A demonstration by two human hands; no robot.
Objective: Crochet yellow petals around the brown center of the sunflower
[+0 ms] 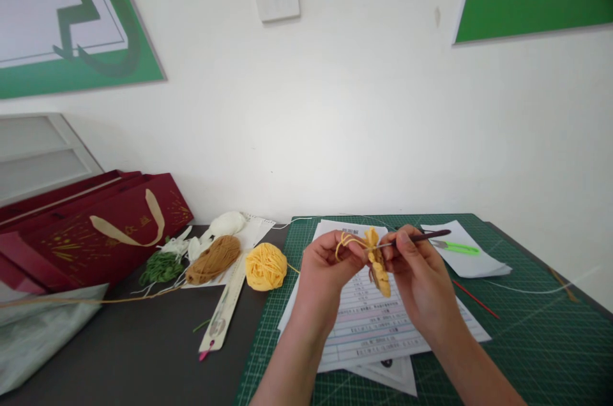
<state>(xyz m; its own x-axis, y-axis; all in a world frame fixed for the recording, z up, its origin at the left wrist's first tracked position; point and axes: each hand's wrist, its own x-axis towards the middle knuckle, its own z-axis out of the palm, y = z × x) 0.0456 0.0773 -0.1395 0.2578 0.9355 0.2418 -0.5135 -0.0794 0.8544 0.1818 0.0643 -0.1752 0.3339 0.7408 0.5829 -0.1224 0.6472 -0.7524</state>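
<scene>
Nearest, both forearms rise from the frame's bottom centre. The grip of the left hand [325, 265] is clenched on a yellow crocheted piece [377, 262], with yellow yarn [343, 243] looped over the fingers, apparently for tension. The right hand [421, 272] pinches a crochet hook [412, 240], its tip at the piece, above printed sheets [368, 336] on a green cutting mat [527, 342]. A yellow yarn ball [266, 267] sits left, feeding the strand.

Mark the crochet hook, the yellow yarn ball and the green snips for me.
Crochet hook [431, 237]: head view, dark handle.
Yellow yarn ball [266, 267]: head view, ball's middle.
Green snips [457, 248]: head view, green grip.
</scene>
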